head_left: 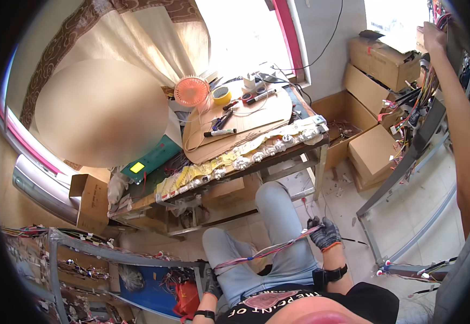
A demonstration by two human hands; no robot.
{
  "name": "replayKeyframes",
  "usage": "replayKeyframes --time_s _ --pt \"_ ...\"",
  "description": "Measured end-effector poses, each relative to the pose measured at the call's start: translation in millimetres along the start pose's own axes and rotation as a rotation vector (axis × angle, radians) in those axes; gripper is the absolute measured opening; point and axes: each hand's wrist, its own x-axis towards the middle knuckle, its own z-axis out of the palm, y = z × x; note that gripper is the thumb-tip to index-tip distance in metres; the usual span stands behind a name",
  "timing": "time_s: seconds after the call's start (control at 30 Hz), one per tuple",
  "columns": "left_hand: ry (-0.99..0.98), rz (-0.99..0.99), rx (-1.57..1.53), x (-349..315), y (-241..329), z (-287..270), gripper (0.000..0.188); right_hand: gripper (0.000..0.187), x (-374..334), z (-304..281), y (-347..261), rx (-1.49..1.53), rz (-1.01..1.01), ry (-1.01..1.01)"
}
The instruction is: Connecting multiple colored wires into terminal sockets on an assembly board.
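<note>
R hand [325,234]: wires [270,252] gripped.
L hand [211,284]: grip can't be told.
Floor [347,209]: seen betw. bench [320,170] edge & metal frame [369,237].

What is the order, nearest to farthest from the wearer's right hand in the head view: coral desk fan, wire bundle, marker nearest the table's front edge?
1. Wire bundle: in the right hand, running leftward.
2. Front marker: ahead and left, on cardboard.
3. Coral desk fan: farther ahead and left.
</note>
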Motion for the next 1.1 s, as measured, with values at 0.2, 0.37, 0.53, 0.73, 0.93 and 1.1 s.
replayKeyframes --time_s 0.2,0.37,0.53,0.73,0.93,1.1 --pt "0.503 -0.388 0.036 48.0 16.6 -54.6 0.056 0.011 -32.5 0.7 -0.3 -0.47 -0.039 -0.339" --pt "0.175 -0.26 0.194 64.9 48.4 -104.1 0.024 0.023 -115.3 33.4 -2.2 -1.276 -0.179 -0.249" --pt "0.229 0.222 -0.429 44.4 45.2 -106.5 0.038 0.017 -169.4 81.3 23.2 -2.257 -1.424 -0.271" --pt "0.066 0.647 -0.706 -22.0 53.8 -18.5 0.038 0.017 -155.1 144.1 150.4 -2.043 -1.091 -0.959" --pt "0.674 0.746 -0.174 -85.0 61.7 66.2 0.005 0.025 -90.7 152.2 301.8 -2.239 -0.858 -1.619" --pt "0.651 0.69 -0.025 -90.2 74.0 71.5 0.021 0.033 -26.8 145.6 389.4 -2.018 -0.174 -1.547"
